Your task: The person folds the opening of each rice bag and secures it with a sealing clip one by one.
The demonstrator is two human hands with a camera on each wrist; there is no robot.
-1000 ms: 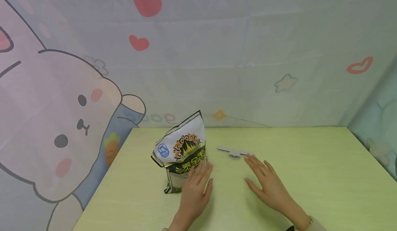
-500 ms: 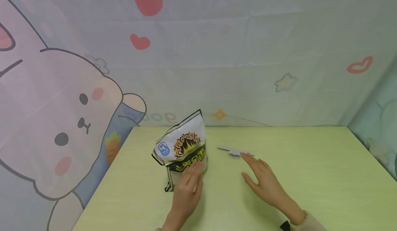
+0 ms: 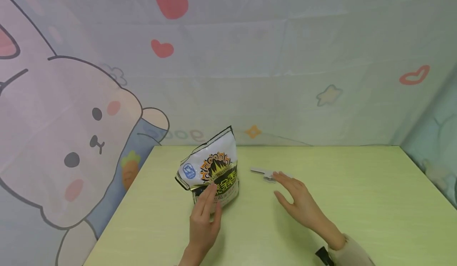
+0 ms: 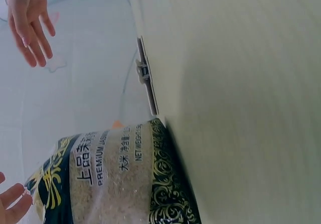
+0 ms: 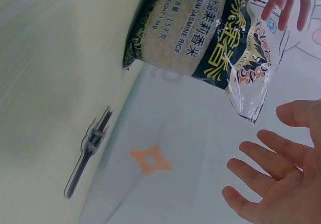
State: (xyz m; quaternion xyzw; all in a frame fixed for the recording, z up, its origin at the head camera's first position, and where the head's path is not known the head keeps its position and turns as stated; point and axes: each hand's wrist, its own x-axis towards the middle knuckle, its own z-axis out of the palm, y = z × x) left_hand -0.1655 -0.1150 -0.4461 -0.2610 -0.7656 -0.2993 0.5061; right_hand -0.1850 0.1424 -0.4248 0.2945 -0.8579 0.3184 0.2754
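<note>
A bag of jasmine rice [image 3: 223, 170] stands on the table with its slack white top leaning to the left. My left hand [image 3: 204, 224] is in front of the bag's lower left part, fingers extended. Whether it touches the bag I cannot tell. Behind and to the right of the bag lies a pale bag clip [image 3: 258, 170]. My right hand [image 3: 299, 203] hovers with spread fingers and covers part of the clip in the head view. The right wrist view shows this right hand [image 5: 281, 176] holding nothing, and the whole clip [image 5: 90, 146] on the table.
The pale yellow-green table [image 3: 357, 186] ends at a hanging cloth [image 3: 285, 59] printed with hearts and a large rabbit [image 3: 85, 139]. A second cloth [image 3: 439, 139] hangs along the right side.
My left hand has moved left across the front of the bag, uncovering its right side. The right hand has drifted slightly left, over the clip. Bag and clip stay in place.
</note>
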